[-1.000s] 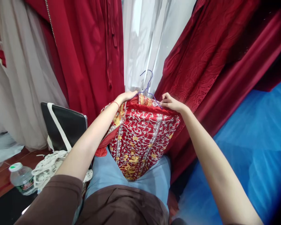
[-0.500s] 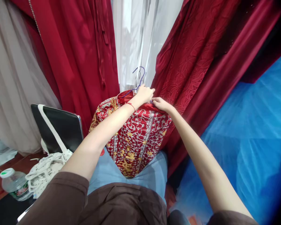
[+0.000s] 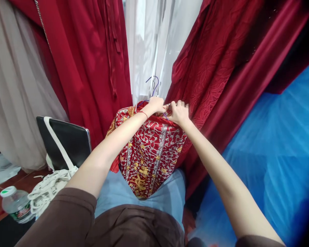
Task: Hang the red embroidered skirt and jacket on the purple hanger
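A red garment (image 3: 150, 151) with gold and silver embroidery hangs over my lap on a thin purple wire hanger (image 3: 154, 85). My left hand (image 3: 156, 104) is closed on the garment's collar at the base of the hanger hook. Right beside it, my right hand (image 3: 179, 112) is closed on the collar edge and the hanger wire. The two hands almost touch. A red string circles my left wrist.
Dark red dresses (image 3: 92, 58) hang left and right of white sheer fabric (image 3: 149, 44). Blue tulle (image 3: 278, 147) fills the right. A black chair back (image 3: 67, 140) with a white dotted bag (image 3: 50, 188) and a water bottle (image 3: 15, 204) stand at the left.
My hands have come together at the collar, the left moving right from the garment's shoulder and the right moving left. Both now grip by the hanger hook.
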